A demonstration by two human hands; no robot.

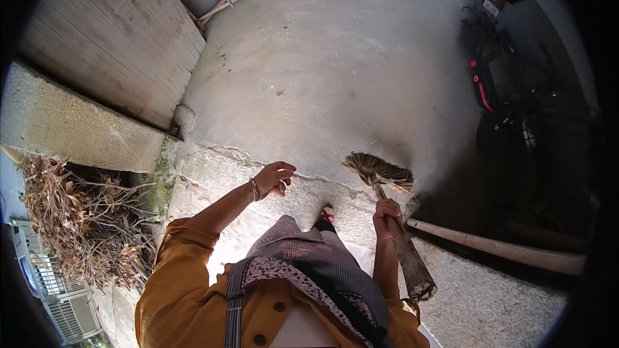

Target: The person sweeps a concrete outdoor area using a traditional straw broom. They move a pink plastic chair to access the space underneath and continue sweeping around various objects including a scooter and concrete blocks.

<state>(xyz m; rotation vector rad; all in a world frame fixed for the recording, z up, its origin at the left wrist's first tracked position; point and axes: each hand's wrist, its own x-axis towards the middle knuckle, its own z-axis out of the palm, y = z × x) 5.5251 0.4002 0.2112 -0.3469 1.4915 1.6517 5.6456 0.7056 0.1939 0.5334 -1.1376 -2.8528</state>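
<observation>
The right hand [387,211] is clasping a broom [380,192] by its thick, rough brown handle [410,259], the long axis running from beside the right forearm [385,264] forward to a fanned, straw-like head [389,171] over grey concrete [309,84]. The empty left hand [275,179] is hovering well left, fingers loosely curled.

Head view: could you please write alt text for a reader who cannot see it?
A person's right hand grips a straw broom; the left hand, apparently holding nothing, hovers over concrete ground. Dry branches are piled at left, and a dark motorbike stands at right.
</observation>
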